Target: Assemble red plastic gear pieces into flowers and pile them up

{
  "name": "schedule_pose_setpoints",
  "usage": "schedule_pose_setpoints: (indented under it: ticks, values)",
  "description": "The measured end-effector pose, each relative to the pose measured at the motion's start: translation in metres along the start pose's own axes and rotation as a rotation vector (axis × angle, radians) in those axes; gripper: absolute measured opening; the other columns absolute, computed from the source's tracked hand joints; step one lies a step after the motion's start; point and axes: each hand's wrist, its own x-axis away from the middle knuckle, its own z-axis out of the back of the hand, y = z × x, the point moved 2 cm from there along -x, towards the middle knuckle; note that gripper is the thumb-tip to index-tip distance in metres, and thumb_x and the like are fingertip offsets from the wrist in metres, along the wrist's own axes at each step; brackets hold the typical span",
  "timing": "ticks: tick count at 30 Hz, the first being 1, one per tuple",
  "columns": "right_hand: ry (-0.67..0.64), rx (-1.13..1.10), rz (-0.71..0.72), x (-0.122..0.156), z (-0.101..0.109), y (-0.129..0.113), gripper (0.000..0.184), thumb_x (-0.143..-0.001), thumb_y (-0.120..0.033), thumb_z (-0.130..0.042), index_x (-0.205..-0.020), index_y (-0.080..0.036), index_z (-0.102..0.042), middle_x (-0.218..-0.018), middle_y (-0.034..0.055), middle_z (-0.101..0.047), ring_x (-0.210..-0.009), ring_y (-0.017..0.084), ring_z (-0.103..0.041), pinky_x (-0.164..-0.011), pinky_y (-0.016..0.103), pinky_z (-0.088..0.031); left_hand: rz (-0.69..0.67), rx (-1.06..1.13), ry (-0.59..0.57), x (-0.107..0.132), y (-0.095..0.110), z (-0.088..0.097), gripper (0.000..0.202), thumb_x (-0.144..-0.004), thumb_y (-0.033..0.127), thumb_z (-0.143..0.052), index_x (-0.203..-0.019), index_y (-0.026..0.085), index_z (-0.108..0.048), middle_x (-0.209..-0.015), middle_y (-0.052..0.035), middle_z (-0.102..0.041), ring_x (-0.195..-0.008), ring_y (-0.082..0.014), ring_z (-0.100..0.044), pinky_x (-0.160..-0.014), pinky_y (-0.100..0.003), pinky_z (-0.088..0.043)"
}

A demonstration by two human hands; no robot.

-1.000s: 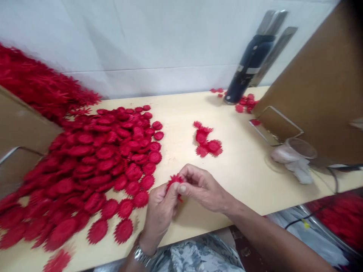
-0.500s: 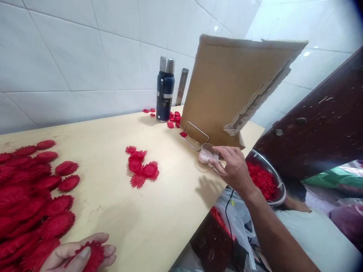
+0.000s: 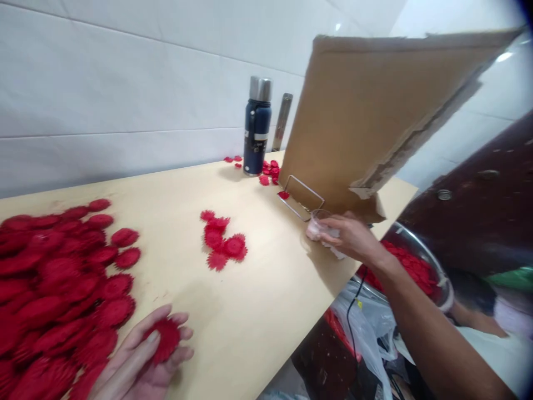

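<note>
At the lower left my left hand (image 3: 144,361) pinches a red toothed flower piece (image 3: 166,338) between thumb and fingers, just above the pale wooden table (image 3: 266,300). Beside it lies a large heap of the same red pieces (image 3: 54,283). A small cluster of red pieces (image 3: 222,241) lies mid-table. My right hand (image 3: 347,236) reaches to the right edge, fingers curled at a small clear plastic cup (image 3: 315,225) with whitish content; whether it grips the cup is unclear.
A dark blue flask (image 3: 257,130) with a steel cap stands at the tiled wall, red pieces (image 3: 270,169) scattered round it. A big cardboard sheet (image 3: 375,116) leans on a wire stand (image 3: 300,201). Below the table's right edge sits a metal bowl (image 3: 433,272) of red pieces, plus plastic bags.
My hands have parted: the right one left the piece and went right to the cup, dipping its fingers closer. The left keeps the red piece. The view swung right, then slightly back.
</note>
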Motion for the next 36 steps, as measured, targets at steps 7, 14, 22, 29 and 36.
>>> schedule_pose_setpoints:
  ticks: [7, 14, 22, 29, 36]
  values:
    - [0.423, -0.254, 0.251, 0.017, 0.024, -0.087, 0.02, -0.082, -0.025, -0.055, -0.099, -0.019, -0.062, -0.09, 0.0116, -0.066, -0.082, 0.023, -0.058, -0.076, 0.038, -0.041, 0.048, 0.227, -0.143, 0.022, 0.006, -0.026, 0.017, -0.079, 0.024, -0.055, -0.085, 0.012, -0.064, -0.081, -0.0104, -0.069, -0.077, -0.0201, -0.066, -0.077, -0.034, -0.054]
    - [0.105, -0.566, 0.828, 0.037, -0.015, -0.247, 0.034, -0.086, -0.025, -0.046, -0.119, -0.017, -0.052, -0.113, 0.0071, -0.061, -0.105, 0.023, -0.049, -0.095, 0.044, -0.03, 0.089, 0.319, -0.184, 0.03, 0.002, -0.022, 0.023, -0.083, 0.027, -0.049, -0.093, 0.012, -0.063, -0.09, -0.0085, -0.066, -0.081, -0.0166, -0.063, -0.067, -0.027, -0.053]
    - [0.045, -0.579, 0.808, 0.047, -0.029, -0.257, 0.035, -0.087, -0.027, -0.045, -0.12, -0.018, -0.052, -0.119, 0.0046, -0.059, -0.115, 0.026, -0.041, -0.102, 0.049, -0.019, -0.021, 0.385, -0.157, 0.027, -0.003, -0.009, 0.018, -0.083, 0.022, -0.05, -0.088, 0.011, -0.064, -0.095, -0.0091, -0.065, -0.094, -0.0172, -0.059, -0.083, -0.027, -0.046]
    - [0.088, -0.647, 0.725, 0.05, -0.025, -0.277, 0.034, -0.088, -0.028, -0.041, -0.116, -0.013, -0.055, -0.115, 0.0103, -0.059, -0.112, 0.026, -0.044, -0.101, 0.051, -0.021, -0.043, 0.398, -0.135, 0.029, -0.002, -0.007, 0.021, -0.083, 0.023, -0.049, -0.092, 0.013, -0.064, -0.095, -0.0077, -0.065, -0.096, -0.0156, -0.058, -0.083, -0.024, -0.044]
    - [0.155, -0.858, 0.77, 0.035, -0.018, -0.255, 0.028, -0.084, -0.015, -0.048, -0.11, -0.019, -0.058, -0.106, 0.009, -0.061, -0.107, 0.023, -0.049, -0.091, 0.045, -0.039, -0.167, 0.238, -0.138, 0.025, 0.003, 0.004, 0.022, -0.068, 0.007, -0.058, -0.089, 0.013, -0.061, -0.075, -0.003, -0.065, -0.068, -0.0103, -0.062, -0.064, -0.019, -0.047]
